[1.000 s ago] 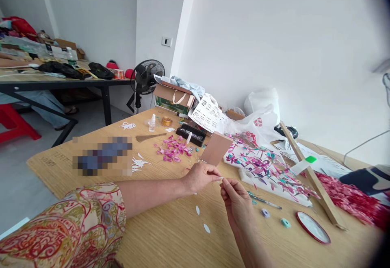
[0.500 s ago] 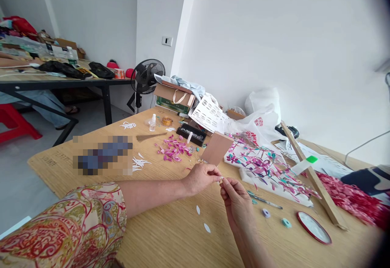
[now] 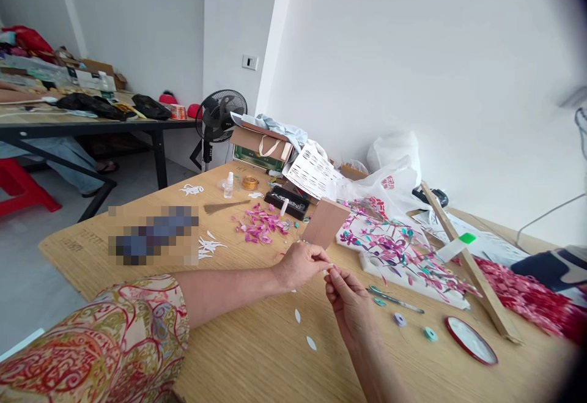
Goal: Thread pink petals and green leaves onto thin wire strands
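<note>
Tiny white piece (image 3: 326, 273), at five o'clock from the middle, is pinched by fingers of the left hand (image 3: 299, 267) and right hand (image 3: 351, 301), which just slid toward nine o'clock, so both work closer.

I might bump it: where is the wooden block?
In the head view, the wooden block sits near the centre, just beyond the left hand, right of the pink petals.
</note>
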A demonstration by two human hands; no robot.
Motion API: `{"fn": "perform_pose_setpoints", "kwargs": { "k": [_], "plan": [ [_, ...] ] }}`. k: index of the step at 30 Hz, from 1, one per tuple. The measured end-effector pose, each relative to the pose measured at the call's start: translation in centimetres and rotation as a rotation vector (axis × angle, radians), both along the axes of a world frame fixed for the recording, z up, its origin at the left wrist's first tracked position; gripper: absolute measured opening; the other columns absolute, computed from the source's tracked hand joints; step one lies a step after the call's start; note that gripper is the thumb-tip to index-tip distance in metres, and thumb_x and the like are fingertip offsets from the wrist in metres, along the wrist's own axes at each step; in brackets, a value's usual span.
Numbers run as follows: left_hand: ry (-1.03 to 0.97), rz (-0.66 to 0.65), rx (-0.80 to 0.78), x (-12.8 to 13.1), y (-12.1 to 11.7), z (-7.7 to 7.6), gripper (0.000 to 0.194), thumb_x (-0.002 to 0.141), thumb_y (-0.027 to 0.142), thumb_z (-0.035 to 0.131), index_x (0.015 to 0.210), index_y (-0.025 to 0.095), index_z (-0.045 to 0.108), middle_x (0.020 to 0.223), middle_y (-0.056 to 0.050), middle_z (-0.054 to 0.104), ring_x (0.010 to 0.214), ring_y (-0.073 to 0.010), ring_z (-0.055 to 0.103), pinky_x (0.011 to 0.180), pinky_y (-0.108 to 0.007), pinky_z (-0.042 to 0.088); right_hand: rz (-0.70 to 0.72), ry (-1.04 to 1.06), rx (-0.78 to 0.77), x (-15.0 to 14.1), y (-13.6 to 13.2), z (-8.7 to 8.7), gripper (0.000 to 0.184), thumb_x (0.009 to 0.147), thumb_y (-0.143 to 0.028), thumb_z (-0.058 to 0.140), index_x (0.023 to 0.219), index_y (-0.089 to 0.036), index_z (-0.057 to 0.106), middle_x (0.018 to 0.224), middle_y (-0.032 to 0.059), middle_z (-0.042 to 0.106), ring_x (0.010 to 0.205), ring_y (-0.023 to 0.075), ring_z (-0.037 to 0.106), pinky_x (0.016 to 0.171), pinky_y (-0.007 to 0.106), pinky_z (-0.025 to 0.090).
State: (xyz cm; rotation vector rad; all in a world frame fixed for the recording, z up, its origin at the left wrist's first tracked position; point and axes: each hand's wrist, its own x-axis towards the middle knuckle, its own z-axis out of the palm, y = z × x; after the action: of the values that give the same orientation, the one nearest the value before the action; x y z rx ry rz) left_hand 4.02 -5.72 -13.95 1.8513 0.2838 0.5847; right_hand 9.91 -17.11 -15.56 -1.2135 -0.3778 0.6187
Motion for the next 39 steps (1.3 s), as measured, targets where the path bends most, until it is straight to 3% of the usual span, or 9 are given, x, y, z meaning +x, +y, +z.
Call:
{"fn": "perform_pose_setpoints", "kwargs": {
  "k": [5, 13, 17, 20, 25, 28, 33, 36, 39],
  "plan": [
    [-0.053, 0.034, 0.223, 0.1, 0.8, 0.1, 0.01, 0.073, 0.019, 0.054, 0.072, 0.015, 0.063, 0.073, -0.001, 0.064, 0.071, -0.0117, 0.056, 0.065, -0.02, 0.041, 0.023, 0.039, -0.02, -0.3, 0.1, -0.3, 0.02, 0.054, -0.029, 0.075, 0.064, -0.016, 0.063, 0.059, -0.0005, 0.059, 0.048, 0.0079, 0.048, 0.042, 0.019, 0.038],
    [-0.132, 0.018, 0.927, 0.1, 2.0, -0.4, 0.016, 0.081, 0.018, 0.045, 0.074, 0.015, 0.06, 0.072, -0.003, 0.062, 0.073, -0.0135, 0.053, 0.092, -0.032, 0.029, 0.064, 0.07, -0.08, -1.1, 0.2, -0.1, 0.024, 0.052, -0.032, 0.076, 0.065, -0.015, 0.065, 0.058, 0.001, 0.06, 0.045, 0.0072, 0.047, 0.04, 0.018, 0.037],
    [-0.112, -0.069, 1.054, 0.0, 1.9, -0.5, 0.018, 0.081, 0.016, 0.044, 0.075, 0.014, 0.061, 0.074, -0.006, 0.062, 0.077, -0.0161, 0.054, 0.093, -0.036, 0.026, 0.077, -0.149, -0.217, -0.2, -0.6, 1.0, 0.021, 0.054, -0.032, 0.073, 0.056, -0.014, 0.062, 0.048, -0.0005, 0.056, 0.041, 0.0068, 0.042, 0.038, 0.018, 0.031],
    [-0.065, -0.23, 0.837, -0.2, 1.4, 0.1, 0.014, 0.078, 0.016, 0.049, 0.073, 0.013, 0.062, 0.074, -0.006, 0.062, 0.076, -0.016, 0.054, 0.088, -0.034, 0.031, 0.039, -0.417, -0.331, 1.2, -1.6, 2.7, 0.018, 0.052, -0.031, 0.073, 0.052, -0.016, 0.062, 0.044, -0.0024, 0.053, 0.041, 0.0082, 0.041, 0.041, 0.021, 0.03],
    [0.056, -0.51, -0.109, -0.8, 0.7, 1.9, 0.009, 0.068, 0.021, 0.061, 0.071, 0.012, 0.062, 0.065, -0.001, 0.06, 0.063, -0.011, 0.053, 0.064, -0.023, 0.039, 0.081, -0.56, -0.313, 2.7, -2.6, 4.9, 0.019, 0.055, -0.035, 0.07, 0.053, -0.017, 0.064, 0.044, -0.0026, 0.05, 0.044, 0.0094, 0.04, 0.043, 0.023, 0.029],
    [0.003, -0.5, -0.421, -1.2, 0.2, 2.7, 0.013, 0.063, 0.023, 0.065, 0.067, 0.011, 0.061, 0.061, 0.0, 0.057, 0.062, -0.009, 0.051, 0.066, -0.022, 0.038, 0.122, -0.494, -0.234, 2.5, -2.6, 4.2, 0.022, 0.06, -0.037, 0.068, 0.056, -0.016, 0.062, 0.045, -0.0033, 0.048, 0.044, 0.008, 0.038, 0.043, 0.022, 0.029],
    [-0.058, -0.29, -0.447, -1.0, -0.1, 2.6, 0.013, 0.062, 0.023, 0.064, 0.063, 0.011, 0.06, 0.059, 0.002, 0.055, 0.061, -0.0086, 0.048, 0.064, -0.021, 0.036, 0.082, -0.392, -0.175, 0.7, -1.8, 1.9, 0.025, 0.064, -0.04, 0.065, 0.06, -0.016, 0.06, 0.048, -0.003, 0.049, 0.045, 0.0079, 0.039, 0.043, 0.02, 0.031],
    [-0.042, -0.173, -0.287, -0.4, 0.1, 2.0, 0.011, 0.064, 0.023, 0.06, 0.065, 0.012, 0.06, 0.061, 0.001, 0.057, 0.061, -0.0098, 0.049, 0.061, -0.021, 0.036, 0.043, -0.384, -0.21, -0.4, -1.7, 1.3, 0.028, 0.063, -0.044, 0.063, 0.06, -0.017, 0.058, 0.05, -0.0016, 0.051, 0.045, 0.0096, 0.043, 0.042, 0.021, 0.033],
    [-0.023, -0.1, -0.033, -0.3, 0.2, 1.7, 0.009, 0.066, 0.021, 0.057, 0.066, 0.013, 0.062, 0.063, 0.0, 0.059, 0.062, -0.0113, 0.051, 0.06, -0.021, 0.037, 0.021, -0.546, -0.347, -0.8, -2.4, 1.8, 0.026, 0.068, -0.044, 0.056, 0.062, -0.018, 0.056, 0.052, -0.0003, 0.052, 0.045, 0.012, 0.046, 0.042, 0.022, 0.034]
  ]
}}
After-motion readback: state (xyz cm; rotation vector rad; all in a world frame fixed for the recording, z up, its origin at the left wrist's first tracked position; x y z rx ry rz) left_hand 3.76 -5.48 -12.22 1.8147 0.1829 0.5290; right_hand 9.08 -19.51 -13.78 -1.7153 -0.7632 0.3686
